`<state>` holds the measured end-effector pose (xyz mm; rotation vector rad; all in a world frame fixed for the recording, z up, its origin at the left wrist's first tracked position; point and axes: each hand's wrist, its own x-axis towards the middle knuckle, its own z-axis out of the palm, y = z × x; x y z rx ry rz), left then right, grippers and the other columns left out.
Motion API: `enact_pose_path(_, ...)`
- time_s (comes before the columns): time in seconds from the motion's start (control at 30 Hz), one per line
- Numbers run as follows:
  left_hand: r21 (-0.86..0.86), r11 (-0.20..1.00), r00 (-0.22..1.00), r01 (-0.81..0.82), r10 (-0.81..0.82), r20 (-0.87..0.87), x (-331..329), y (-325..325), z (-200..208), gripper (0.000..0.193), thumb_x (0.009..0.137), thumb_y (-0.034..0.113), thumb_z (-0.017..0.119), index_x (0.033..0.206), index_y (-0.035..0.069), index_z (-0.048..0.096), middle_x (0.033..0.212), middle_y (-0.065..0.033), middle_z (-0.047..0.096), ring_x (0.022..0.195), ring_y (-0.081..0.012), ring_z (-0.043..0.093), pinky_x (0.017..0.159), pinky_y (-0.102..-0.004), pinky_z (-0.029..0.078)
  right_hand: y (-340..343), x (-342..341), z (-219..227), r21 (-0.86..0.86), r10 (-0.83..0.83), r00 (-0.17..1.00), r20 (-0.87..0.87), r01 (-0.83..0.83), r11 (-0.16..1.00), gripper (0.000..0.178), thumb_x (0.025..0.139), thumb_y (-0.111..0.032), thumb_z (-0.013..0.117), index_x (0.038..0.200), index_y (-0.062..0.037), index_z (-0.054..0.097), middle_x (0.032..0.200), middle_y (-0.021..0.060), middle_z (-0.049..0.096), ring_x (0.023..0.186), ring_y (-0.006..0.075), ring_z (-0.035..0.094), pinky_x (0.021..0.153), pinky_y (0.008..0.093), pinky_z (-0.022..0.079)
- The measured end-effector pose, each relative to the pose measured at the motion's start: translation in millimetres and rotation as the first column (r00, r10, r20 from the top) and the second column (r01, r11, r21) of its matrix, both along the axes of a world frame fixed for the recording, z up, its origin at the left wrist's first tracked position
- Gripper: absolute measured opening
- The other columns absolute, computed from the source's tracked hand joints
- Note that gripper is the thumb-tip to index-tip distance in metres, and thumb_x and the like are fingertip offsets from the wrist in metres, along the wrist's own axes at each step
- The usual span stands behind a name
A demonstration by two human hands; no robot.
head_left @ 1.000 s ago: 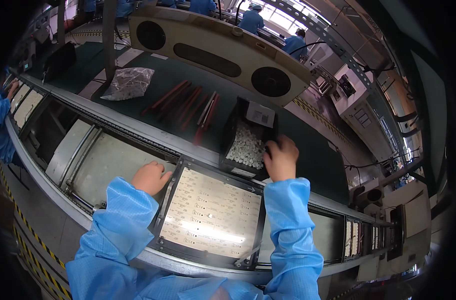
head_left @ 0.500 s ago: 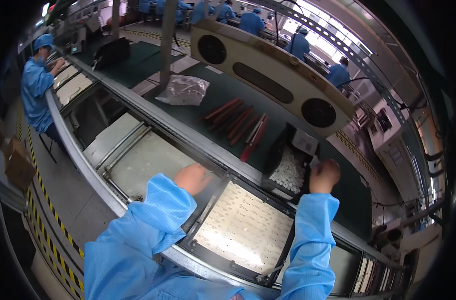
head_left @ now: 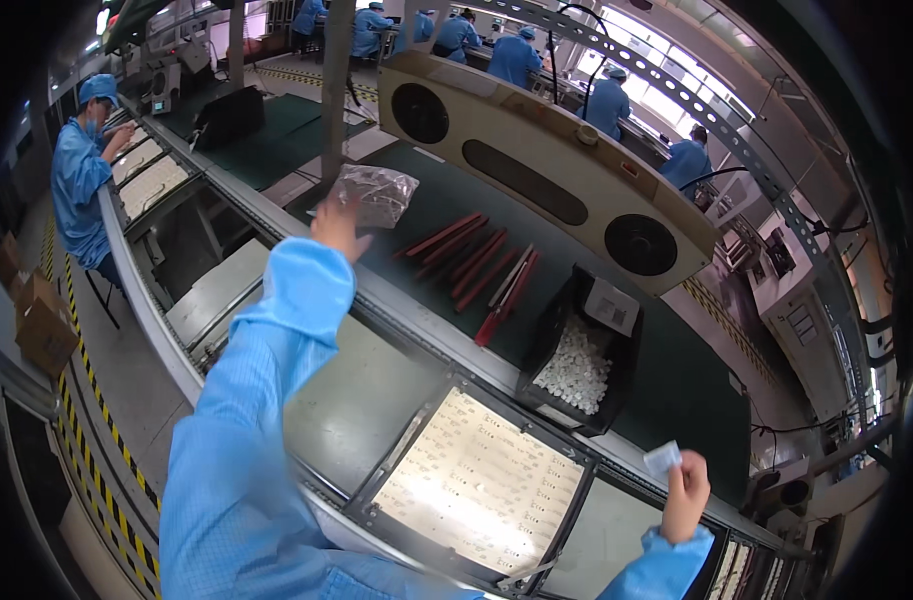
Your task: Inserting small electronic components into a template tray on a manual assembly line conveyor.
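Observation:
My left hand (head_left: 339, 228) reaches over the far rail to the near-left edge of a crumpled clear plastic bag (head_left: 379, 196). Its thumb stands apart from the fingers; whether they touch the bag I cannot tell. At the right, my right hand (head_left: 685, 498) pinches a small pale, whitish-blue square packet (head_left: 663, 459) above the conveyor. Between my arms lies a cream panel with rows of small printed marks (head_left: 477, 470), set in a dark frame (head_left: 385, 465). Beyond it stands a black bin (head_left: 625, 372) filled with small white pieces (head_left: 575, 372), a pale card at its back.
Several red strip-like tools (head_left: 467, 255) lie on the green bench top (head_left: 427, 170). A beige housing with two round fans (head_left: 527, 170) rises behind them. Metal rails (head_left: 417, 315) edge the conveyor. A co-worker in blue (head_left: 82, 190) sits at the far left; others work at the back.
My left hand has moved from above the conveyor, left of the panel, out to the plastic bag. My right hand has left the bin's right side and come nearer, the small packet now showing in it.

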<state>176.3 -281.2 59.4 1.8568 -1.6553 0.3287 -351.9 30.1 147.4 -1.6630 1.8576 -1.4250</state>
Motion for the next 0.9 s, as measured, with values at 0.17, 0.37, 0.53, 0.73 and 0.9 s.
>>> enact_pose_path(0.17,0.105,0.987,0.950,-0.125,0.088,0.301,-2,-55,3,0.072,0.070,0.043,0.072,0.133,0.026,0.044,0.142,-0.0130,0.030,0.126,-0.0368,0.034,0.099,-0.0580,0.033,79,-50,-55,0.099,-0.273,0.951,0.143,0.261,0.960,0.003,0.087,0.000,0.054,0.089,-0.0010,0.055,0.092,0.0033,0.056,0.088,0.0117,0.053,0.078,0.0239,0.043)
enact_pose_path(0.37,0.136,0.988,0.996,0.074,-0.080,0.046,47,-142,-66,0.016,0.087,0.025,0.053,0.093,0.013,0.062,0.106,-0.0100,0.058,0.099,-0.0281,0.055,0.085,-0.0460,0.044,99,-35,-84,0.220,-0.559,0.737,0.379,0.515,0.828,0.006,0.091,-0.009,0.054,0.087,-0.0054,0.056,0.088,0.0003,0.057,0.082,0.0077,0.052,0.072,0.0232,0.044)
enact_pose_path(0.53,-0.131,0.978,0.622,0.160,-0.203,-0.756,126,-106,-40,0.018,0.090,0.027,0.054,0.092,0.010,0.060,0.090,-0.0062,0.062,0.069,-0.0203,0.057,0.059,-0.0337,0.045,106,-46,-96,0.226,-0.542,0.760,0.358,0.493,0.840,0.007,0.091,-0.011,0.053,0.088,-0.0060,0.056,0.087,0.0001,0.057,0.081,0.0081,0.053,0.071,0.0233,0.044)
enact_pose_path(0.73,-0.401,0.884,-0.051,0.241,-0.401,-0.915,167,92,38,0.037,0.096,0.026,0.048,0.126,0.004,0.047,0.123,-0.0106,0.055,0.114,-0.0248,0.052,0.097,-0.0389,0.040,95,-38,-105,0.212,-0.481,0.783,0.395,0.431,0.877,0.007,0.092,-0.013,0.053,0.089,-0.0064,0.056,0.088,0.0004,0.058,0.080,0.0085,0.053,0.071,0.0233,0.044)
enact_pose_path(0.9,-0.218,0.945,-0.209,0.243,-0.169,-0.963,145,205,24,0.040,0.097,0.029,0.044,0.126,0.002,0.046,0.127,-0.0134,0.052,0.116,-0.0291,0.050,0.099,-0.0431,0.040,91,-31,-107,0.213,-0.376,0.843,0.385,0.315,0.925,0.007,0.091,-0.010,0.054,0.093,-0.0037,0.056,0.092,0.0027,0.058,0.083,0.0103,0.053,0.074,0.0238,0.044)
